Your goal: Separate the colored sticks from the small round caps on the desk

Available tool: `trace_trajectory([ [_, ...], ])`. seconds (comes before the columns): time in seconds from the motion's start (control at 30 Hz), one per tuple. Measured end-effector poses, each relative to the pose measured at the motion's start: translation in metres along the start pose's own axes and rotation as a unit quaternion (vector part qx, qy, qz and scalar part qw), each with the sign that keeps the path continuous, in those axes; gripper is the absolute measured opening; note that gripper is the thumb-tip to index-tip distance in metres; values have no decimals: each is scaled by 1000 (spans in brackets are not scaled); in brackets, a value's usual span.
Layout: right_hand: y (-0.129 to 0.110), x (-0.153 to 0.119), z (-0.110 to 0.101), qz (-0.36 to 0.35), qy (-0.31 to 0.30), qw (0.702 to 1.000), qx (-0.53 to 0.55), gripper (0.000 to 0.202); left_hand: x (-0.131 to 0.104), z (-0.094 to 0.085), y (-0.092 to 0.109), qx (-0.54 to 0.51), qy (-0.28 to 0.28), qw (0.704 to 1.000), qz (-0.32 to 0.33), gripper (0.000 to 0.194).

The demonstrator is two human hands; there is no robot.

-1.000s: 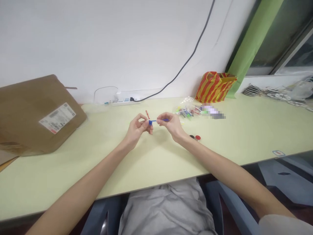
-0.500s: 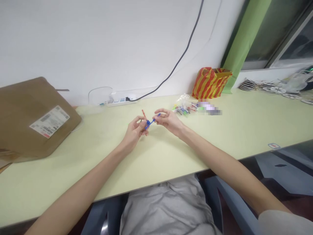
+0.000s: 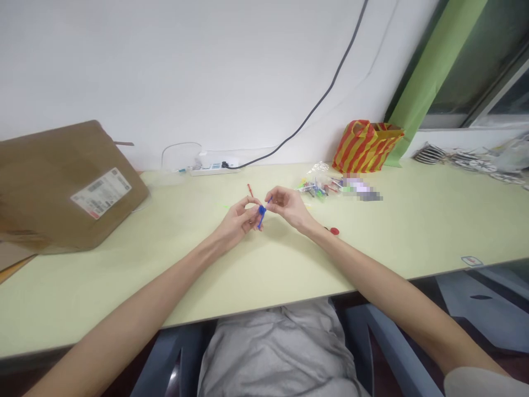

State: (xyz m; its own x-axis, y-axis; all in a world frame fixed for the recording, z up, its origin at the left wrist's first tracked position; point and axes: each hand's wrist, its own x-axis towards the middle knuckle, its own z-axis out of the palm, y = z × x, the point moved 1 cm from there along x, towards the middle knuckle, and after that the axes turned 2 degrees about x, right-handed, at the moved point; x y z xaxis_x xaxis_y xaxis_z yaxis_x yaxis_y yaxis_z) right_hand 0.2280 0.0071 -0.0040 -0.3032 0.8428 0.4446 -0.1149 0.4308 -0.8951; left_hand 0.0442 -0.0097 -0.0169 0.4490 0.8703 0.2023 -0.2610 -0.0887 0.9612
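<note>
Box (image 3: 53, 176) left on table (image 3: 421, 220), bag (image 3: 363, 150) right, power strip (image 3: 212, 172) between

Left hand (image 3: 243, 218) and right hand (image 3: 287, 207) nearly meet, fingers bent in pinches (some fingertips hidden), forearms angled inward.

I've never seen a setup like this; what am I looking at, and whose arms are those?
There is no machine here, just a person's two bare hands, seen by a camera worn on the head, looking forward and down. The left hand holds a small blue piece; the right hand pinches at it from the other side. A red stick pokes up by the left fingers. On the pale table lie a clear bag of colourful small parts and a round red piece. Behind stand a striped bag and, at left, a cardboard box.
</note>
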Motion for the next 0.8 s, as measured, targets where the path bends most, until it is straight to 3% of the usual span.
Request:
trace_trajectory([
  [0.2,-2,-3,5,2,-2,999,-37,34,-2,-1,3,24,-13,1000,8,32],
  [0.53,0,-8,10,-64,30,991,-110,11,-1,-1,7,63,-7,998,13,36],
  [0.67,-13,-5,7,-142,31,966,-216,6,2,0,9,61,24,997,34,32],
  [0.8,-17,-3,5,-204,-24,924,-323,4,4,-5,7,32,37,999,4,31],
])
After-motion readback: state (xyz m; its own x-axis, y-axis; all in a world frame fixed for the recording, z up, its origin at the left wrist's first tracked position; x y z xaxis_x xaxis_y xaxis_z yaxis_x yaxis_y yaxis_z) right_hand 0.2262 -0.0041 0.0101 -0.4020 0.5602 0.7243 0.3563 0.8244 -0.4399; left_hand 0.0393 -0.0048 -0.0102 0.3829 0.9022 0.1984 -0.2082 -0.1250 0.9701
